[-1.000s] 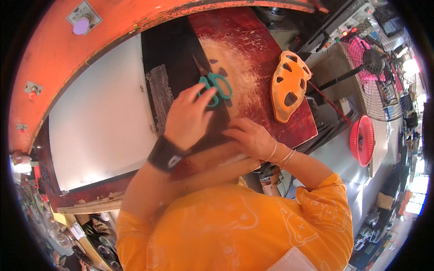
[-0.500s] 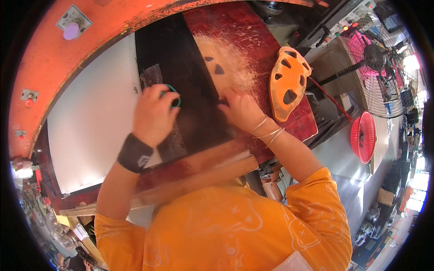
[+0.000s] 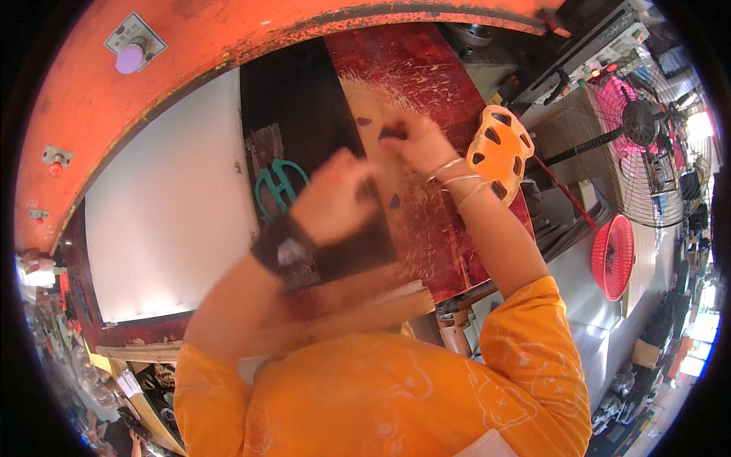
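Two hands over red scratched board (image 3: pixel 434 190): small dark oval cutout (image 3: pixel 392 132) pinched by right hand (image 3: pixel 419 141); left hand (image 3: pixel 331 202) blurred, finger state unclear; green scissors (image 3: pixel 276 186) at 9 o'clock.

You are working over a scratched dark red board (image 3: pixel 426 84) beside a black sheet (image 3: pixel 297 114); teal-handled scissors (image 3: pixel 278 186) are lying at nine o'clock, an orange perforated piece (image 3: pixel 506 152) at three.

workshop | orange press frame (image 3: pixel 228 34) | scarred red cutting board (image 3: pixel 426 84) (industrial fans nearby)
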The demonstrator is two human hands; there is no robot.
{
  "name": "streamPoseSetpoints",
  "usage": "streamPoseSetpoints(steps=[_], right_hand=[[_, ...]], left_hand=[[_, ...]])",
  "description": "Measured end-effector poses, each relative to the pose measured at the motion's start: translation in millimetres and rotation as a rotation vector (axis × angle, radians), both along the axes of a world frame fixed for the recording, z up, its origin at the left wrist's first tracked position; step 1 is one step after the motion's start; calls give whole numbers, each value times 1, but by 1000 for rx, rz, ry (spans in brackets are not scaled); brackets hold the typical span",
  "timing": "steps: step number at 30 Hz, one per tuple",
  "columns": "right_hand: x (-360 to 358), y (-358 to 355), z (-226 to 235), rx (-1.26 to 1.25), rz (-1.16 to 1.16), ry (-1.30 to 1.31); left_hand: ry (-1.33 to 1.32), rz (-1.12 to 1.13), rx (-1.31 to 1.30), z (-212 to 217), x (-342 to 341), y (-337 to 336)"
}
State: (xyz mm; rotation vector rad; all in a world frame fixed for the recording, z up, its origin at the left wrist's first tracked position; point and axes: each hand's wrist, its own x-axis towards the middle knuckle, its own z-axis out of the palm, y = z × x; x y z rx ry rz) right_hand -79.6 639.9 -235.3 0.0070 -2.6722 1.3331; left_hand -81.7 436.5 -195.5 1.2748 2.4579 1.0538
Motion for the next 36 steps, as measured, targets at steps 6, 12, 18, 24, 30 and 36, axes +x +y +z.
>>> streamPoseSetpoints(steps=[6, 12, 18, 24, 30, 36], right_hand=[[53, 3, 21, 33, 253, -90], [87, -24, -6, 405, 164, -76], [95, -33, 15, 257, 85, -164], [101, -108, 22, -1225, 400, -409], [87, -309, 51, -967, 380, -354], [61, -491, 89, -1735, 328, -1038]], left_hand=[[214, 88, -221, -38, -114, 52], [166, 100, -380, -41, -119, 69], [-88, 205, 278, -8, -35, 32], [277, -18, 469, 53, 51, -90], [390, 210, 368, 55, 65, -261], [488, 1227, 281, 32, 41, -649]])
